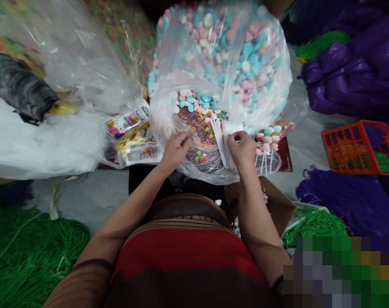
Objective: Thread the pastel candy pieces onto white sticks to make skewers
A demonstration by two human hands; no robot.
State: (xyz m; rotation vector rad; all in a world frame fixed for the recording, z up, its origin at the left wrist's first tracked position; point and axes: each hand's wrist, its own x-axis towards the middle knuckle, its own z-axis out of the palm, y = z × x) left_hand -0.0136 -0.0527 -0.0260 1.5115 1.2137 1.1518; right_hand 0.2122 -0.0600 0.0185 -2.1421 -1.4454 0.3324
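My left hand [178, 150] has its thumb and fingers pinched together over the open plastic bag; whatever is between the fingertips is too small to make out. Beneath and beside it lie small coloured candy rings [207, 136]. My right hand [242, 149] is closed too, its fingertips right beside a bunch of thin white sticks [220, 143]; what it pinches is hidden. Just right of that hand, several finished skewers of pink, white and blue candies [269, 140] lie with their sticks pointing toward me. Loose pink, blue and white candies [194, 102] spill at the bag's mouth.
Behind the hands bulges a large clear bag of pastel candies [246, 55]. Printed wrappers [138, 143] lie to the left, near white plastic bags [43, 137] and a grey patterned sleeve [24, 87]. An orange crate [355, 147], purple bags [348, 77] and green netting [34, 252] surround the table.
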